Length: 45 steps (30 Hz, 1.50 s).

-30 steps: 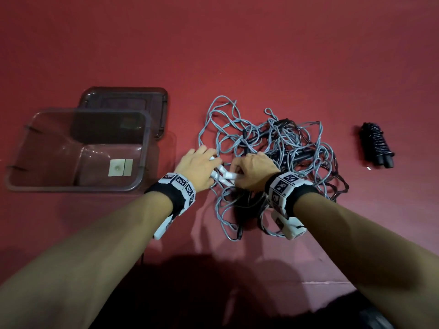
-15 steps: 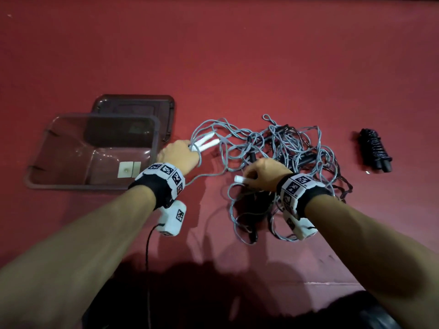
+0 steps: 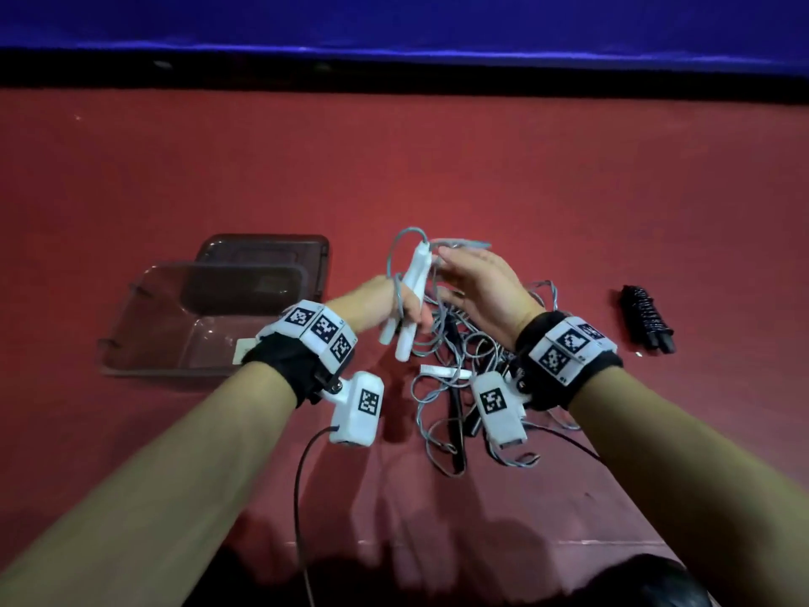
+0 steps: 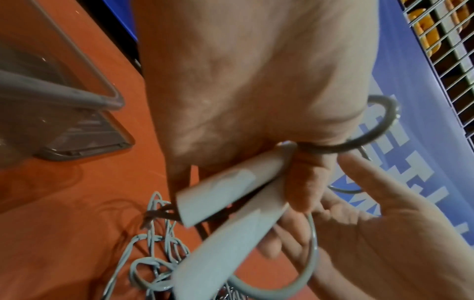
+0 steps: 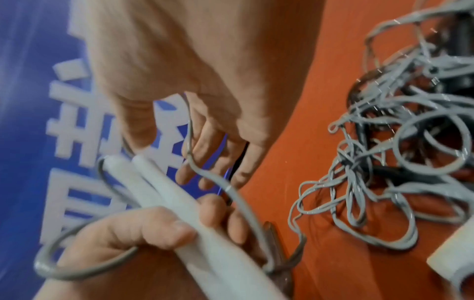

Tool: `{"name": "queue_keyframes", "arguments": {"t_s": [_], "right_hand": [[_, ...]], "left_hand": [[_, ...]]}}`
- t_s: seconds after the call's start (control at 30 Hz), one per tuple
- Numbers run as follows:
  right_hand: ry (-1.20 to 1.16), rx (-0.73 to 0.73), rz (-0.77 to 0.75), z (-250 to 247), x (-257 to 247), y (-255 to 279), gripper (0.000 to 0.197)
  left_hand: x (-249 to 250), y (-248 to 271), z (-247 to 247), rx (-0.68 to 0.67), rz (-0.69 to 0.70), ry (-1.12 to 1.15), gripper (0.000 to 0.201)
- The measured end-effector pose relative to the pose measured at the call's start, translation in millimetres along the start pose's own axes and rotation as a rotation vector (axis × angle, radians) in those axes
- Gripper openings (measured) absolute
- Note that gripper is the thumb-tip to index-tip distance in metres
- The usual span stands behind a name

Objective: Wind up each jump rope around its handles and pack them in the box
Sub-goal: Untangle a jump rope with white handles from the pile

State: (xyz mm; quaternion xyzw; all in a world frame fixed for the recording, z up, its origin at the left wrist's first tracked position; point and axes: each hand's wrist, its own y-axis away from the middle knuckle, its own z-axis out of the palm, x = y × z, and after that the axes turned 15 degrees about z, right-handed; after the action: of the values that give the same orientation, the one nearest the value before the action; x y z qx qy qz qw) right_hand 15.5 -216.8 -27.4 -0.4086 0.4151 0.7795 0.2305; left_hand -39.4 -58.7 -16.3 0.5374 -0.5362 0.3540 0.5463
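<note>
My left hand (image 3: 378, 302) grips two white handles (image 3: 411, 295) side by side, raised above the red floor with their rope ends up. The grey rope (image 4: 311, 253) loops from their tops round my left hand and across my right palm. My right hand (image 3: 477, 286) is next to the handle tops with its fingers (image 5: 205, 146) nearly straight, and the rope runs along them. The remaining grey tangle (image 3: 455, 370) lies below both hands, with black rope mixed in. A wound black jump rope (image 3: 647, 319) lies far right. The clear box (image 3: 131, 343) stands at the left.
The box lid (image 3: 262, 245) lies flat behind the box. One loose white handle (image 3: 442, 371) rests on the floor within the tangle. A blue banner (image 3: 394, 19) runs along the far edge of the red floor. The wrist camera cable (image 3: 302, 475) trails under my left arm.
My left hand lifted the two white handles off the floor, up and rightward. My right hand released the third white handle, which now lies on the floor, and rose to the handle tops.
</note>
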Motion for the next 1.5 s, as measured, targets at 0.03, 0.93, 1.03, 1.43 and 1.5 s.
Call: {"name": "queue_keyframes", "arguments": {"t_s": [0.03, 0.93, 1.03, 1.43, 1.5], "right_hand": [[0.034, -0.010, -0.022, 0.1, 3.8, 3.7, 0.030], [0.010, 0.301, -0.076, 7.9, 15.0, 68.4, 0.017], [0.118, 0.308, -0.122, 10.1, 11.1, 71.0, 0.017], [0.720, 0.267, 0.158, -26.4, 4.7, 68.0, 0.063], [0.690, 0.267, 0.123, -35.8, 7.7, 66.5, 0.058]], "left_hand": [[0.7, 6.8, 0.8, -0.047, -0.007, -0.001, 0.031], [-7.4, 28.4, 41.8, 0.013, 0.357, -0.432, 0.074], [-5.1, 34.9, 55.2, 0.165, 0.314, -0.361, 0.061], [0.1, 58.6, 30.0, -0.176, -0.244, -0.235, 0.020], [-0.1, 61.3, 15.4, -0.103, -0.188, -0.302, 0.016]]}}
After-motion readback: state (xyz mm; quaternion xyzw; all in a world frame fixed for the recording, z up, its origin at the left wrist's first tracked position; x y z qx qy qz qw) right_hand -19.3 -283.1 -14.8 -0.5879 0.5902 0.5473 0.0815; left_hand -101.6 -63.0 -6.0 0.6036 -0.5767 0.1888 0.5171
